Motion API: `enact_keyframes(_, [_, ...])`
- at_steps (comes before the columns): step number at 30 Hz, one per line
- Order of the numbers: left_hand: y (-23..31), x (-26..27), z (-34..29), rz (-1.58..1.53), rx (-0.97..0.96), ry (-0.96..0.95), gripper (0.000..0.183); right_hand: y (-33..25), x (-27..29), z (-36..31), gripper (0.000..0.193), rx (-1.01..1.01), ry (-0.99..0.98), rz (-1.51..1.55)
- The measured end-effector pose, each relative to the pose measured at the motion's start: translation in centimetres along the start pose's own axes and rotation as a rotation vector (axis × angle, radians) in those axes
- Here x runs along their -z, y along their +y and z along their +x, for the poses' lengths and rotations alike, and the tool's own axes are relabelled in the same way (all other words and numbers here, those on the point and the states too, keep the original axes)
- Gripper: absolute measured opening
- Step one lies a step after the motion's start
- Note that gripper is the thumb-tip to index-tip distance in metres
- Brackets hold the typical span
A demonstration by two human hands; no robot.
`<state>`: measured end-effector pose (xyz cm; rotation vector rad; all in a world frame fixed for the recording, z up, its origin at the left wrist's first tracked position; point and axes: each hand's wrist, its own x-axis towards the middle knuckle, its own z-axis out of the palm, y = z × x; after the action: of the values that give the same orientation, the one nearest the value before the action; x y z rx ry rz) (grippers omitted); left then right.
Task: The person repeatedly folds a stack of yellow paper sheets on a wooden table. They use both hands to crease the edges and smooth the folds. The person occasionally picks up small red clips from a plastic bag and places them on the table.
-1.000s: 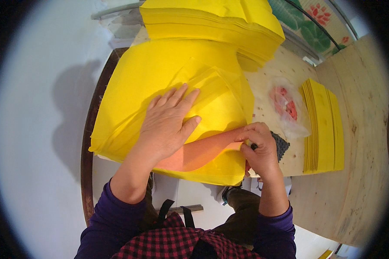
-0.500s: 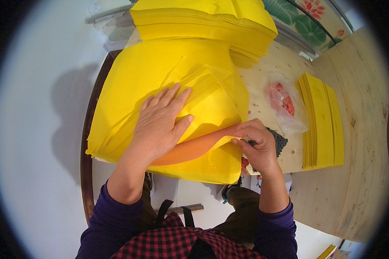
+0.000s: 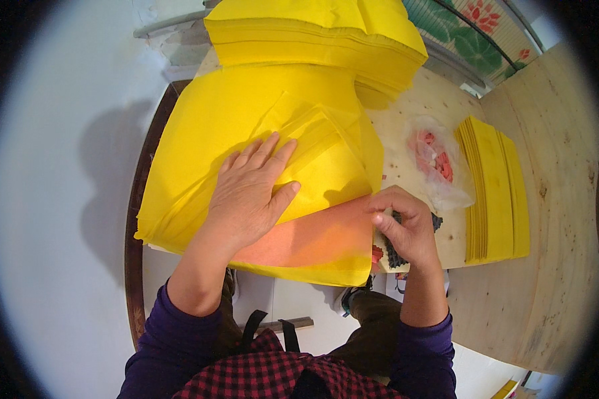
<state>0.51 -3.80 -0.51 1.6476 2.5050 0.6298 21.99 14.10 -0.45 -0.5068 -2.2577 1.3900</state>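
My left hand lies flat with fingers spread on a wide layer of yellow sheets, thin and cloth-like or papery. Creased folds show under and beyond its fingertips. Along the near edge, a pinkish-orange strip lies flat, with a rim of yellow below it. My right hand is at the right end of this strip, its fingers curled and the thumb apart from them. No sheet shows between them. Just behind this hand, partly hidden, is a dark grey piece with zigzag edges.
A thick yellow stack stands at the far side. To the right, a clear plastic bag with red pieces and a bundle of folded yellow sheets rest on the wooden table. A wooden board rises at the right.
The lifted, curled edge at my right hand has come down, and the pinkish-orange strip now lies flatter and shows wider. My right hand has let go of it. My left hand stays nearly in place.
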Motion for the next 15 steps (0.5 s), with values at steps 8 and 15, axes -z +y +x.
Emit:
enact_keyframes(8, [0.1,0.0,0.0,0.014,0.003,0.005,0.062,0.1,-3.1,2.5,0.037,-0.063,0.316,-0.298])
enact_keyframes(15, [0.3,0.1,-0.1,-0.012,0.018,-0.005,0.064,0.2,-4.3,3.6,0.041,-0.096,0.346,-0.324])
